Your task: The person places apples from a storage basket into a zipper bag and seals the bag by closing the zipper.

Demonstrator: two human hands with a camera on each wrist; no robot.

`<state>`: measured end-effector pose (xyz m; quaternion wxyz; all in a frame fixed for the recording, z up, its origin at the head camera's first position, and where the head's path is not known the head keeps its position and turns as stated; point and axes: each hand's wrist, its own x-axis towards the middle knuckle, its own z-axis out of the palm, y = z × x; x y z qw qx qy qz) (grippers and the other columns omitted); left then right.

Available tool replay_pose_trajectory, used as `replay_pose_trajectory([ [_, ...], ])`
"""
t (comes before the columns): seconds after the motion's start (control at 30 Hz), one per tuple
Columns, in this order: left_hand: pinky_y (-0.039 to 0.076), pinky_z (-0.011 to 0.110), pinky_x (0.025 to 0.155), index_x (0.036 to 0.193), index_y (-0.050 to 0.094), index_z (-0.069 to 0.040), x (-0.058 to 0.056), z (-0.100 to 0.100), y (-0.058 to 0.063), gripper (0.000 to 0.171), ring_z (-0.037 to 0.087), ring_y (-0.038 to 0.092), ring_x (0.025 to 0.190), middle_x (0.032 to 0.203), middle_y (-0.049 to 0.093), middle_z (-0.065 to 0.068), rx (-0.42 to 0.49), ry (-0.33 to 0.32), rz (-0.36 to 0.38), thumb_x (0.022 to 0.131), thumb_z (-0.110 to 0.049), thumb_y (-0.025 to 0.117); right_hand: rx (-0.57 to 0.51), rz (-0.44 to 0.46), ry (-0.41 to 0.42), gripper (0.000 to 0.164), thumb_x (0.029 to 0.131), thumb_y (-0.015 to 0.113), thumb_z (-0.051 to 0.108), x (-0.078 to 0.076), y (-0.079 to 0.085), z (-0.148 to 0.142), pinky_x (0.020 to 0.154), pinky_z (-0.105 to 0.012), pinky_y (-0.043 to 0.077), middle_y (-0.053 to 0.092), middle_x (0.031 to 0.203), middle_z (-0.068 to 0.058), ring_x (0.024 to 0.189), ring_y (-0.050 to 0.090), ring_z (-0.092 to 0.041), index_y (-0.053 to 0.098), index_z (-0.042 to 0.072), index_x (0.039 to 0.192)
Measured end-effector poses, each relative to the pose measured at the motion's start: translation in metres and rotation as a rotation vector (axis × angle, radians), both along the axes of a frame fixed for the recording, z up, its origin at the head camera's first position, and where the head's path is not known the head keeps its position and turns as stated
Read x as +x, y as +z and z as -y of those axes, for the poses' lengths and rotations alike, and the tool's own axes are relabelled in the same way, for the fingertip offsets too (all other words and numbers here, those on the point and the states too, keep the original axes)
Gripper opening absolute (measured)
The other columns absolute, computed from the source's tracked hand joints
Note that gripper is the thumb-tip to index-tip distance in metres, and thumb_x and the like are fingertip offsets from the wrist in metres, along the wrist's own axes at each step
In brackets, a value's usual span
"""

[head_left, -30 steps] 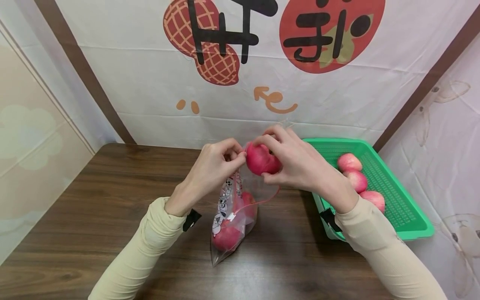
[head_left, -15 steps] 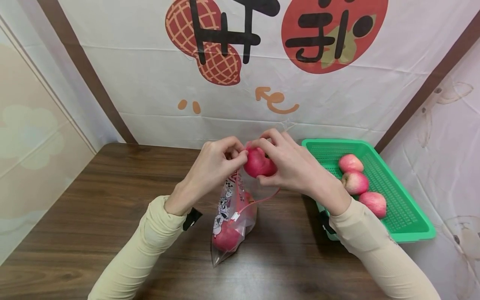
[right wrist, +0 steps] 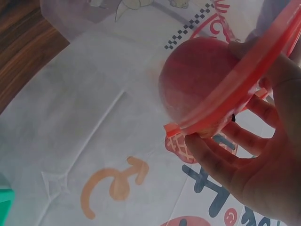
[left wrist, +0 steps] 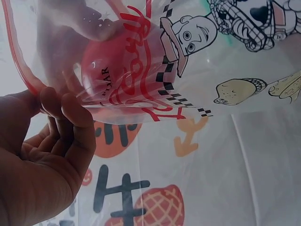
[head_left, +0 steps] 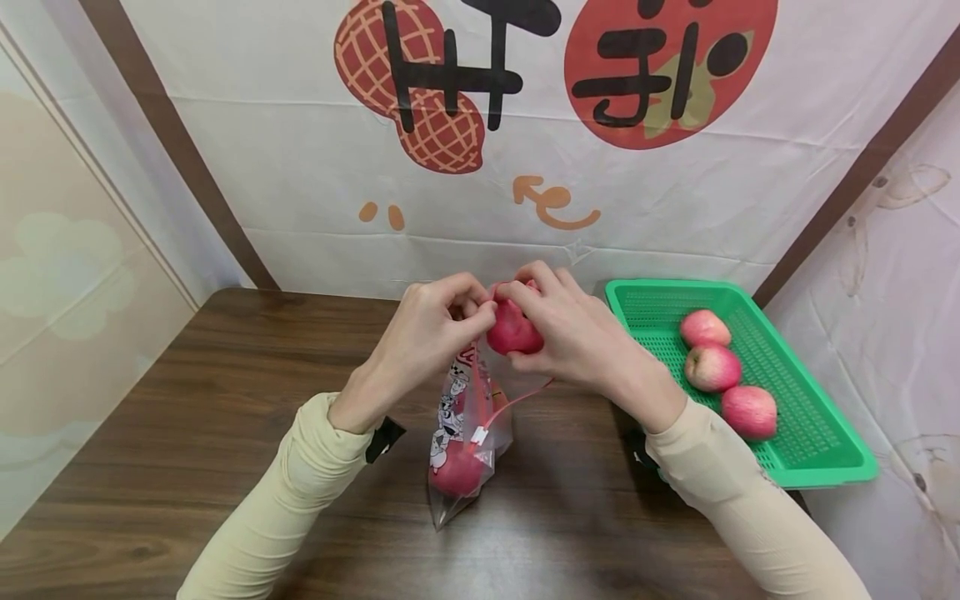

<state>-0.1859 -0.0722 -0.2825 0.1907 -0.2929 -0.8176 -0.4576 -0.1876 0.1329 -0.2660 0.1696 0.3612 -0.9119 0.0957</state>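
My left hand (head_left: 420, 333) pinches the red-edged rim of a clear zipper bag (left wrist: 188, 89) printed with cartoon figures. With curled fingers my right hand (head_left: 577, 333) grips a red apple (head_left: 513, 327) at the bag's mouth. Seen from the left wrist, that apple shows through the printed film; in the right wrist view the red zip strip (right wrist: 244, 70) crosses in front of it. The bag hangs down to the table, with another apple (head_left: 457, 469) low inside it and a further one partly hidden behind the film. A white slider (head_left: 478, 435) sits on the red zip line.
A green plastic basket (head_left: 832, 433) stands on the right, behind my right forearm, holding three apples (head_left: 712, 367). Beneath everything is a dark wooden table (head_left: 225, 417). A white printed cloth (head_left: 300, 167) hangs at the table's back edge.
My right hand has shifted a little left with the apple, bringing it farther into the bag's mouth. The left hand keeps its pinch on the rim, nearly still.
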Motion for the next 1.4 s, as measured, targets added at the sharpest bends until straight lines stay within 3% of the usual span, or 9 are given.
replay_pose_trajectory([
  [0.77, 0.040, 0.020, 0.050, 0.080, 0.067, -0.012, -0.001, 0.002, -0.001, 0.008, 0.008, 0.053, 0.058, 0.066, 0.062, -0.004, 0.008, 0.011, 0.024, 0.086, -0.008, 0.063, 0.015, -0.097, -0.035, 0.061, 0.074, 0.082, 0.038, -0.009, -0.012, 0.009, 0.070, -0.038, 0.056, 0.052, 0.123, -0.009, 0.100, 0.055, -0.030, 0.059, 0.017, 0.126],
  [1.1, 0.041, 0.020, 0.052, 0.080, 0.067, -0.013, -0.003, 0.005, -0.003, 0.009, 0.009, 0.053, 0.058, 0.066, 0.061, -0.004, 0.011, 0.029, 0.027, 0.085, -0.007, 0.062, -0.048, -0.146, -0.018, 0.049, 0.078, 0.082, 0.028, -0.012, -0.015, 0.012, 0.072, -0.039, 0.054, 0.055, 0.119, -0.009, 0.097, 0.057, -0.029, 0.062, 0.015, 0.120],
  [1.4, 0.040, 0.022, 0.051, 0.079, 0.067, -0.014, -0.008, 0.011, -0.006, 0.010, 0.009, 0.051, 0.055, 0.064, 0.060, -0.005, 0.018, 0.066, 0.010, 0.086, -0.008, 0.064, -0.112, -0.140, 0.016, 0.051, 0.080, 0.081, 0.023, -0.008, -0.008, -0.006, 0.072, -0.039, 0.053, 0.056, 0.120, -0.010, 0.098, 0.058, -0.027, 0.062, 0.015, 0.126],
])
